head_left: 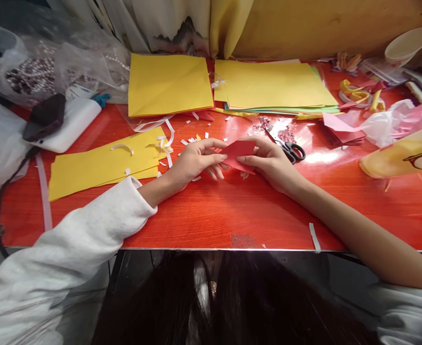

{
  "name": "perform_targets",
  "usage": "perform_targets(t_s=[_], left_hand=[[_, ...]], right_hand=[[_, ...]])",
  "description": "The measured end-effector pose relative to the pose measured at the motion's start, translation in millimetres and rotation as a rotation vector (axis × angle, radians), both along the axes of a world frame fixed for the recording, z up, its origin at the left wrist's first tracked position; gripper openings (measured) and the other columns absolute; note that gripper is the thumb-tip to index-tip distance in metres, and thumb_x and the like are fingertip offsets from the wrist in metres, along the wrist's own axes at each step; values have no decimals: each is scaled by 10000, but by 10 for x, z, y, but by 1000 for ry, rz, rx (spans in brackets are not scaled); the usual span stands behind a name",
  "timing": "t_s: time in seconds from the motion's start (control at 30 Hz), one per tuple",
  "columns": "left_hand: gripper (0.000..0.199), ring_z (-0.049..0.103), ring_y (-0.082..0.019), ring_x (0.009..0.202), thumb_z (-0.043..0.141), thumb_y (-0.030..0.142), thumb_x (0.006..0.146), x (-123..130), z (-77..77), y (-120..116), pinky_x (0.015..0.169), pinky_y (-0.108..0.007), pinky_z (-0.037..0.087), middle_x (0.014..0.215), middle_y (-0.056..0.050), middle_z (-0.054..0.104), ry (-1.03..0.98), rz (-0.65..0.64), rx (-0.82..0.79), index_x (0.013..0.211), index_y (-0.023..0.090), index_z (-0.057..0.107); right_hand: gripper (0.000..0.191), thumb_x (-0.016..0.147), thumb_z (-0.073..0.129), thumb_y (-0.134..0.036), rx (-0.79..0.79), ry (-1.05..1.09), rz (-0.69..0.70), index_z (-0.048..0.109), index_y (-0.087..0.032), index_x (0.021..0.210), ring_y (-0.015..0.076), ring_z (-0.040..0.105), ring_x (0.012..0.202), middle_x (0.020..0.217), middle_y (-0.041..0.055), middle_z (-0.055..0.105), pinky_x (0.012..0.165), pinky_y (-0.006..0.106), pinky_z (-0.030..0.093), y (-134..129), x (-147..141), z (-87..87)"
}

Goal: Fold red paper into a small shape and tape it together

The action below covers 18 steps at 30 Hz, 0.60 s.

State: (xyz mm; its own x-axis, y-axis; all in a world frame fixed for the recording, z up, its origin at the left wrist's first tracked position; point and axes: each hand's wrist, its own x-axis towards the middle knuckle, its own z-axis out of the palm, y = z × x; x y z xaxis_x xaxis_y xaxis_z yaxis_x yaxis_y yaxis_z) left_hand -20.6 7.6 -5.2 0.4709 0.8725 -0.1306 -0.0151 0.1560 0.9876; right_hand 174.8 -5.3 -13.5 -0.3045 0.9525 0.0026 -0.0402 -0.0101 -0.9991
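Right hand: fingers pinching one piece of red paper, centre of frame. Left hand: thumb and forefinger closed on its left corner. Scissors, black-handled: just right of centre, on the red table. Yellow paper strips: left of centre. Yellow sheets, stacked: upper middle.

matt paper piece, glossy wood-grained table, cloth sleeve
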Motion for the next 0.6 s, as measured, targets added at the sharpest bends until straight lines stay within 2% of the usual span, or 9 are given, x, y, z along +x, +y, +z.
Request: perform_targets(t_s=[0.13, 0.27, 0.4, 0.5, 0.6], left_hand=[[354, 636, -94, 493, 620, 168, 783, -20, -19, 12, 487, -185, 526, 686, -13, 702, -21, 17, -35, 1136, 136, 623], [347, 638, -98, 487, 609, 163, 784, -29, -30, 12, 485, -190, 531, 680, -22, 712, 0, 6, -38, 1126, 138, 657], [285, 643, -95, 487, 592, 133, 785, -24, -17, -2, 479, -170, 523, 652, -14, 708, 9, 1, -8, 1050, 138, 696], [267, 653, -98, 507, 580, 121, 793, -17, 3, -12, 488, -165, 523, 635, -7, 702, 43, 10, 36, 1027, 144, 708], [278, 661, -114, 524, 579, 133, 808, -13, 13, -20, 509, -189, 541, 606, -8, 691, 95, 25, 74, 1059, 134, 698]], right_hand=[[311, 734, 669, -218, -35, 30, -37, 664, -276, 1039, 111, 566, 549, 791, -35, 660, 510, 254, 489, -8, -11, -1], [237, 758, 667, -253, -26, 42, -62, 704, -287, 990, 147, 618, 697, 867, -19, 681, 595, 278, 512, -20, -24, -7], [162, 793, 630, -222, -8, 64, -33, 741, -269, 902, 163, 629, 814, 860, -5, 690, 672, 279, 509, -16, -7, -37], [138, 797, 608, -200, -36, 70, -32, 736, -238, 833, 153, 626, 783, 852, 5, 683, 649, 267, 506, -11, 3, -42], [56, 775, 645, -228, -93, 75, -25, 690, -214, 807, 134, 611, 660, 764, 1, 650, 578, 258, 498, -12, -8, -9]])
